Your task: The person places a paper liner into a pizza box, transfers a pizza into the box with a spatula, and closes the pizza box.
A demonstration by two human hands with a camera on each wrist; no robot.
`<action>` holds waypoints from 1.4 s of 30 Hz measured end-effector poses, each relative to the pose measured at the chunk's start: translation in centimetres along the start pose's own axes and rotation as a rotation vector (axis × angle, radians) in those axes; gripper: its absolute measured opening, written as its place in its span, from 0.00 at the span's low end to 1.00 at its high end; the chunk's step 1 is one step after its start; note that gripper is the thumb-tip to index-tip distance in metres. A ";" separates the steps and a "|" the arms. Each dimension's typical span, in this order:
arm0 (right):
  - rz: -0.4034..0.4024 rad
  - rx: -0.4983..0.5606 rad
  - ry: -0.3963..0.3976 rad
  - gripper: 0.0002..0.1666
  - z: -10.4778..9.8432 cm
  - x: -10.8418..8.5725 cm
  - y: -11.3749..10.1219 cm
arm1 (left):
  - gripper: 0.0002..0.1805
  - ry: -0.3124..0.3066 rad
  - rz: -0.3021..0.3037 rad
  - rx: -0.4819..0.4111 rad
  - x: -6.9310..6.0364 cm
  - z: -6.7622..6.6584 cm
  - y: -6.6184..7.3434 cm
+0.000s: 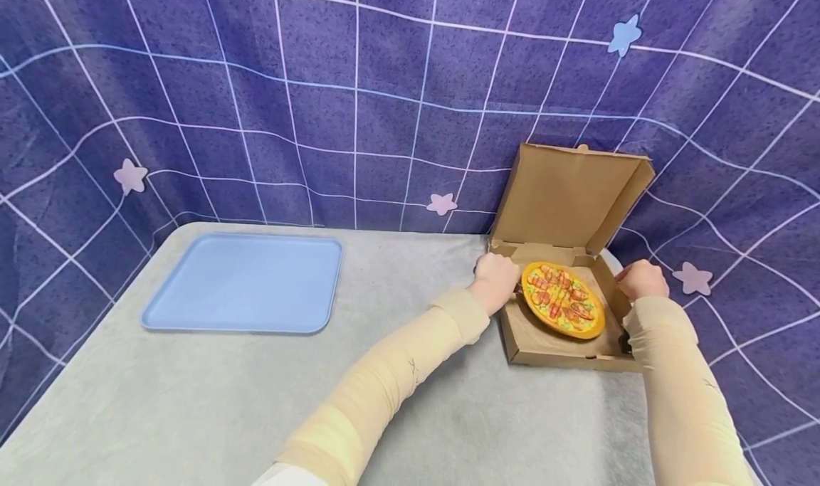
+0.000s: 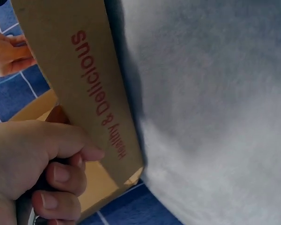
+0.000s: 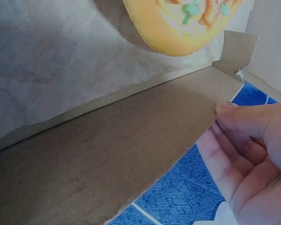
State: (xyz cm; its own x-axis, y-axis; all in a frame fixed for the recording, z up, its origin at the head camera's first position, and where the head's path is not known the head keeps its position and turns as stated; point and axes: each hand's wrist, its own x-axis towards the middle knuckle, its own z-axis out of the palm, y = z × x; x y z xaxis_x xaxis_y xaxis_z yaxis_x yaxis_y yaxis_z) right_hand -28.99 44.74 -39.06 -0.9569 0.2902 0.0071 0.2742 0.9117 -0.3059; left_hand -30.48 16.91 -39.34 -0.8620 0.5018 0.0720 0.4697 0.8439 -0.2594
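An open cardboard pizza box [image 1: 544, 358] stands at the right of the table, its lid [image 1: 570, 194] raised at the back. Inside, a toy-like round pizza [image 1: 564, 301] with an orange rim lies tilted. At the box's left wall, my left hand [image 1: 495, 280] curls round a utensil with a dark handle [image 2: 24, 208]; a dark part shows beside the pizza's left edge, while its working end is mostly hidden. My right hand [image 1: 643, 280] pinches the box's right side wall [image 3: 112, 145] between thumb and fingers, as the right wrist view shows.
A light blue tray [image 1: 243, 283] lies on the left of the grey table [image 1: 410, 280]. Behind the table hangs a blue curtain [image 1: 359, 102] with grid lines and stars. Pale lining paper [image 3: 51, 61] covers the box floor.
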 end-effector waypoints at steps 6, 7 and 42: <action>-0.007 -0.004 0.021 0.20 0.1 0.2 0.0 | 0.08 -0.031 0.043 0.111 0.3 -1.8 -0.2; -0.009 -0.006 0.024 0.20 0.1 0.2 -0.1 | 0.08 -0.038 0.044 0.134 0.4 -2.2 -0.3; 0.018 -0.023 0.008 0.20 0.2 0.0 -0.1 | 0.14 -0.268 -0.058 0.467 -3.2 -9.8 -2.0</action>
State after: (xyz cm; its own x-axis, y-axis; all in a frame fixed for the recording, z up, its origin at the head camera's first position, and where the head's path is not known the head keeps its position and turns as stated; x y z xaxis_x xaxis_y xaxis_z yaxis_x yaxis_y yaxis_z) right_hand -29.00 44.60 -39.19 -0.9510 0.3090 0.0096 0.2937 0.9127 -0.2840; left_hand -26.78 15.49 -29.66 -0.9313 0.3390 -0.1335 0.3374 0.6642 -0.6671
